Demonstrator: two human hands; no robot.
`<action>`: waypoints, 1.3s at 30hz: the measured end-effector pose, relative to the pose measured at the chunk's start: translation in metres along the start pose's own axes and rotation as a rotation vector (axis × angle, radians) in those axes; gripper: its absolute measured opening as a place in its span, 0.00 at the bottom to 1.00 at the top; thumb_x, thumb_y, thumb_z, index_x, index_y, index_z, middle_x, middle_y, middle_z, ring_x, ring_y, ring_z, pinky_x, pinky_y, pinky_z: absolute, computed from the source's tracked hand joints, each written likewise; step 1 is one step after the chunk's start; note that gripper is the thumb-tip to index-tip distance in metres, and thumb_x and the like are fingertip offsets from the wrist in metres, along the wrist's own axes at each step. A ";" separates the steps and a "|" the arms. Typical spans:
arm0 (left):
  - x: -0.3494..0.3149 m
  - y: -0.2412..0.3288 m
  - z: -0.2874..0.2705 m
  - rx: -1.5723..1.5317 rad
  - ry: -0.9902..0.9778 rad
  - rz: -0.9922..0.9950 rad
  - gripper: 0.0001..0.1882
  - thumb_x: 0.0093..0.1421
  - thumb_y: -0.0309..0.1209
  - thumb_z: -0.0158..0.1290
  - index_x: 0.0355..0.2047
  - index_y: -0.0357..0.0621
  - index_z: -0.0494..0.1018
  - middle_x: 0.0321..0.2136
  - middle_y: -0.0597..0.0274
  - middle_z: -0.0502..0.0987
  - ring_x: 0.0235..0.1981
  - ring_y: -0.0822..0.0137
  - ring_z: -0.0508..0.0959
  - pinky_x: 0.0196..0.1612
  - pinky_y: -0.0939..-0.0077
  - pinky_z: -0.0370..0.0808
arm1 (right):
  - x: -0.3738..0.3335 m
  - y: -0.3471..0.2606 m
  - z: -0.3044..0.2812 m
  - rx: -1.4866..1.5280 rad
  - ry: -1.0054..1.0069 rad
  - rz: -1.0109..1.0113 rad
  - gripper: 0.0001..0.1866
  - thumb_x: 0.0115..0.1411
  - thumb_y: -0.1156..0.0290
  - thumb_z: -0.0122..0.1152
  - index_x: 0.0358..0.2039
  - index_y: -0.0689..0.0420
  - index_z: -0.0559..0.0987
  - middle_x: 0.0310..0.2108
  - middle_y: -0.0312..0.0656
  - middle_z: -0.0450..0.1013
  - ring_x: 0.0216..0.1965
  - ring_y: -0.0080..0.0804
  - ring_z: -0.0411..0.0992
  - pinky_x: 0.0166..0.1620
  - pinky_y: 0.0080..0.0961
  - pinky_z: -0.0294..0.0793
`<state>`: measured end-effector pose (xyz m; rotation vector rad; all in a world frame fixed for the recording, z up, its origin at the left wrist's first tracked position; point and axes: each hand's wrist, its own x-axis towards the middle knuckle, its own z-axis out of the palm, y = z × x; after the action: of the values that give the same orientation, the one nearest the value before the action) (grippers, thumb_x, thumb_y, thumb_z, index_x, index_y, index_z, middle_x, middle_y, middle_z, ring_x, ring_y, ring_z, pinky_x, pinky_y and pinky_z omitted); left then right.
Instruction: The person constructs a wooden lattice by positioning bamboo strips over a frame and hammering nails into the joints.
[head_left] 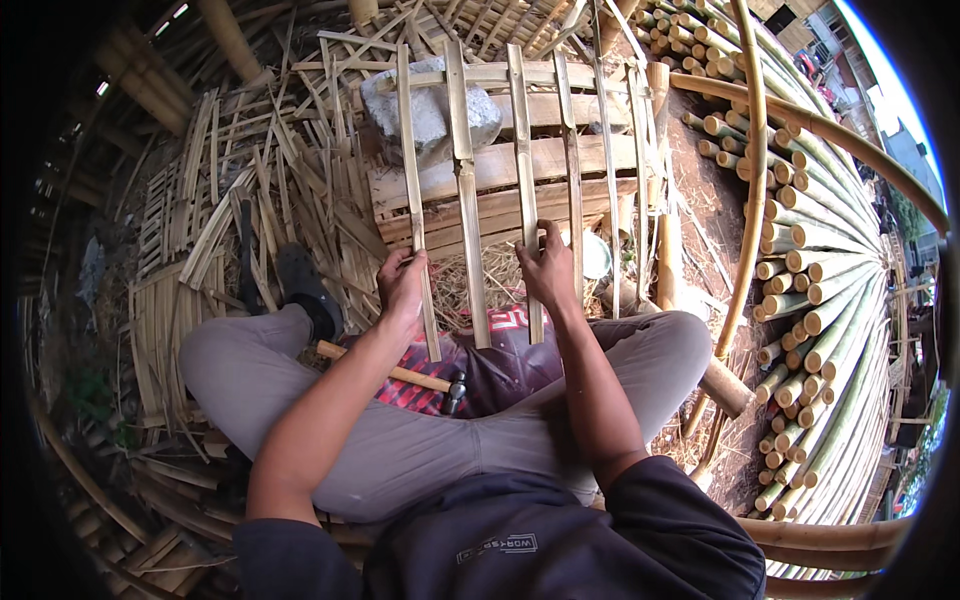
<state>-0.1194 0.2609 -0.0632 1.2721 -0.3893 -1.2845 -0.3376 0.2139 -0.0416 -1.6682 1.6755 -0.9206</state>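
Observation:
A lattice of split-bamboo slats extends away from my lap, its long strips joined at the far end by a cross strip (487, 76). My left hand (402, 287) is closed around the near part of the leftmost bamboo slat (411, 165). Another bamboo slat (521, 130) has my right hand (549, 264) gripping it near its lower end. Between them, one more slat (468, 210) lies untouched. A hammer (420, 378) with a wooden handle and dark head rests across my lap, on a dark red-patterned cloth (510, 368).
Beneath the lattice is a low bench of wooden planks (540, 158), with a grey stone (425, 115) on it. Loose bamboo strips (235, 215) pile up at left. Bamboo poles (820, 250) are stacked at right, behind a curved bamboo pole (755, 190). A pale bowl (597, 257) stands beside the bench.

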 end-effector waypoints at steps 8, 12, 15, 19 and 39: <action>-0.006 0.006 0.004 -0.046 -0.054 -0.074 0.03 0.63 0.28 0.52 0.34 0.43 0.70 0.24 0.66 0.72 0.22 0.72 0.73 0.23 0.75 0.73 | 0.007 0.005 -0.013 0.070 -0.046 0.022 0.23 0.57 0.73 0.62 0.51 0.64 0.65 0.32 0.61 0.77 0.34 0.50 0.79 0.36 0.38 0.76; -0.015 0.014 0.009 -0.105 -0.091 -0.072 0.04 0.63 0.28 0.51 0.34 0.42 0.70 0.23 0.64 0.72 0.22 0.71 0.73 0.24 0.74 0.73 | 0.007 -0.010 -0.029 0.178 -0.088 0.073 0.24 0.59 0.75 0.60 0.53 0.64 0.64 0.28 0.53 0.77 0.25 0.34 0.78 0.27 0.29 0.74; -0.014 0.013 0.010 -0.093 -0.083 -0.070 0.04 0.62 0.28 0.51 0.34 0.42 0.69 0.23 0.64 0.72 0.22 0.70 0.73 0.24 0.74 0.74 | 0.008 -0.025 -0.038 0.140 -0.075 0.083 0.24 0.58 0.75 0.61 0.53 0.64 0.65 0.26 0.49 0.77 0.23 0.31 0.76 0.26 0.27 0.73; -0.020 0.019 0.017 -0.141 -0.123 -0.108 0.03 0.62 0.28 0.51 0.34 0.42 0.69 0.24 0.63 0.72 0.25 0.70 0.73 0.26 0.72 0.74 | 0.017 -0.009 -0.044 0.128 -0.046 0.049 0.23 0.57 0.74 0.62 0.51 0.64 0.68 0.28 0.50 0.78 0.26 0.32 0.77 0.28 0.28 0.74; -0.037 0.047 0.023 -0.371 -0.190 -0.208 0.05 0.62 0.28 0.49 0.34 0.46 0.64 0.26 0.61 0.69 0.21 0.72 0.68 0.21 0.76 0.65 | 0.027 -0.058 -0.073 -0.108 -0.032 0.075 0.26 0.52 0.69 0.64 0.51 0.63 0.72 0.33 0.57 0.78 0.35 0.45 0.79 0.39 0.36 0.77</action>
<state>-0.1271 0.2713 -0.0005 0.8963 -0.1423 -1.5776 -0.3637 0.1934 0.0489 -1.6680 1.7815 -0.7759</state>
